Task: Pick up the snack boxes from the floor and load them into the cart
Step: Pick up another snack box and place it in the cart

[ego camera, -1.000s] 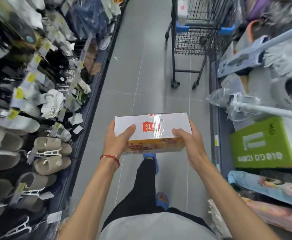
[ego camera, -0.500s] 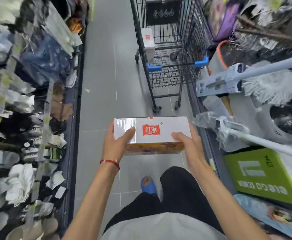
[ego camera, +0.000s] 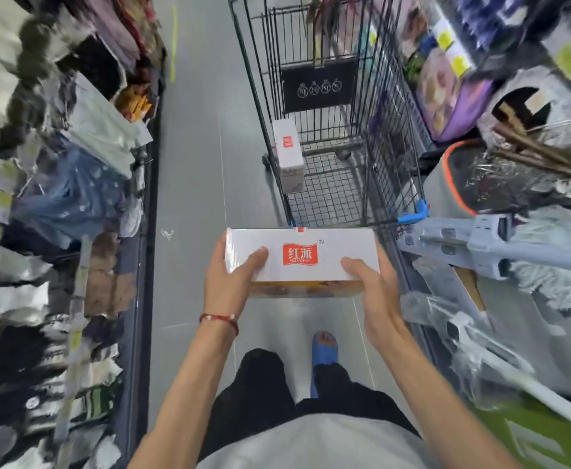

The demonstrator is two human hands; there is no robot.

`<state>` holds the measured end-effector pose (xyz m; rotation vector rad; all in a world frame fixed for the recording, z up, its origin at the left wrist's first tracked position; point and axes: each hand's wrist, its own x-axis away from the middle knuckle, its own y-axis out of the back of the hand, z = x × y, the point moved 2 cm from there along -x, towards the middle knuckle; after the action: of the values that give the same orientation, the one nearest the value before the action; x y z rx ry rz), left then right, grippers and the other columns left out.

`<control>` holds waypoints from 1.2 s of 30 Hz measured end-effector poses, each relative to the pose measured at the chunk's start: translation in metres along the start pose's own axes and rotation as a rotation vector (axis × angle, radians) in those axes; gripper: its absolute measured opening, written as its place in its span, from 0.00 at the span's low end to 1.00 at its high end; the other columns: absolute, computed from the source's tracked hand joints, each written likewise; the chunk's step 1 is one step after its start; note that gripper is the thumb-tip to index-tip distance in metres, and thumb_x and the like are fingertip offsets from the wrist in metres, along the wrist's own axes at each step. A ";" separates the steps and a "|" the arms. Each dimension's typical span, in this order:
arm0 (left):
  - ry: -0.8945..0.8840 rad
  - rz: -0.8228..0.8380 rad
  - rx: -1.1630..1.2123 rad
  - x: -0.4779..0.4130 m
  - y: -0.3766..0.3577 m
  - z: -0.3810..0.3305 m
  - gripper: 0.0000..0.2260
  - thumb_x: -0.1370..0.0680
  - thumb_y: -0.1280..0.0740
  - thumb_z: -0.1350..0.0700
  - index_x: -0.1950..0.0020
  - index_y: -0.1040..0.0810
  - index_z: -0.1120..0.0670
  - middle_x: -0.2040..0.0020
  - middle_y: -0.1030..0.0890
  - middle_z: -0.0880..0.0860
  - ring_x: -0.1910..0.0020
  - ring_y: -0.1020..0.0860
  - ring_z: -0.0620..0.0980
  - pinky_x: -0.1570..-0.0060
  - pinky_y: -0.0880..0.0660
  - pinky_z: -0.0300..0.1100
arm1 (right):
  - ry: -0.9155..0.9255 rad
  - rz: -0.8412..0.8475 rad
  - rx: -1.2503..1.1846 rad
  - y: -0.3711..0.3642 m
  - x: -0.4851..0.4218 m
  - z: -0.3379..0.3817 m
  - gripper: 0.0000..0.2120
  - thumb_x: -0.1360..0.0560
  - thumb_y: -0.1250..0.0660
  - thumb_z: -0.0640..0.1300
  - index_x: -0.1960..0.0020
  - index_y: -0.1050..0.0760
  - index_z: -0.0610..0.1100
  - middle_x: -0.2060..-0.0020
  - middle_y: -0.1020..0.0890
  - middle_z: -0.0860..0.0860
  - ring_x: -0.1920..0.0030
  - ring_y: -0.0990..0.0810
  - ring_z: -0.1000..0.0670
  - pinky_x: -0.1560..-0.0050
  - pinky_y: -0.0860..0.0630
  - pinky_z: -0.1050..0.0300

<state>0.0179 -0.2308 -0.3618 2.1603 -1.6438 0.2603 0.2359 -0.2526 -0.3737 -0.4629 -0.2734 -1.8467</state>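
Both thumbs lie on the top of the white cardboard snack box with a red logo (ego camera: pixel 302 262). The other fingers wrap round its short ends, so the left hand (ego camera: pixel 230 282) and the right hand (ego camera: pixel 375 292) grip it level at frame centre, probably to carry it steadily. Directly above is the black wire shopping cart (ego camera: pixel 392 164), with a similar white box (ego camera: pixel 289 154) already inside at its left wall.

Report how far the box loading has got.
Done: a first box stands inside the cart. In hand: left hand and right hand grip a second box at the cart's near end, not yet in. Left: lift it in. The floor in view shows no more boxes; others may lie out of frame.
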 end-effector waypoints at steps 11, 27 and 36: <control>-0.022 0.051 0.035 -0.198 0.017 -0.083 0.15 0.19 0.35 0.55 0.33 0.24 0.50 0.45 0.17 0.47 0.52 0.20 0.42 0.65 0.27 0.27 | 0.043 -0.226 -0.143 -0.130 -0.132 0.062 0.19 0.21 0.29 0.41 0.31 0.22 0.48 0.44 0.13 0.52 0.47 0.14 0.55 0.56 0.21 0.67; -0.150 0.334 -0.326 -0.433 0.034 -0.200 0.18 0.18 0.47 0.59 0.33 0.26 0.60 0.36 0.22 0.59 0.36 0.25 0.59 0.36 0.29 0.53 | 0.041 -0.570 -0.365 -0.288 -0.238 0.122 0.14 0.20 0.30 0.40 0.36 0.19 0.50 0.48 0.12 0.51 0.49 0.14 0.53 0.61 0.21 0.66; -0.251 0.539 -0.293 -0.491 -0.051 -0.258 0.19 0.17 0.45 0.51 0.28 0.28 0.54 0.33 0.24 0.52 0.37 0.25 0.50 0.43 0.29 0.34 | 0.081 -0.784 -0.500 -0.279 -0.316 0.146 0.17 0.21 0.29 0.41 0.32 0.21 0.48 0.48 0.12 0.53 0.48 0.15 0.55 0.48 0.21 0.59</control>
<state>-0.0489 0.3210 -0.3314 1.5549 -2.2306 -0.1042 0.0822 0.1657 -0.3717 -0.6798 0.0947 -2.7136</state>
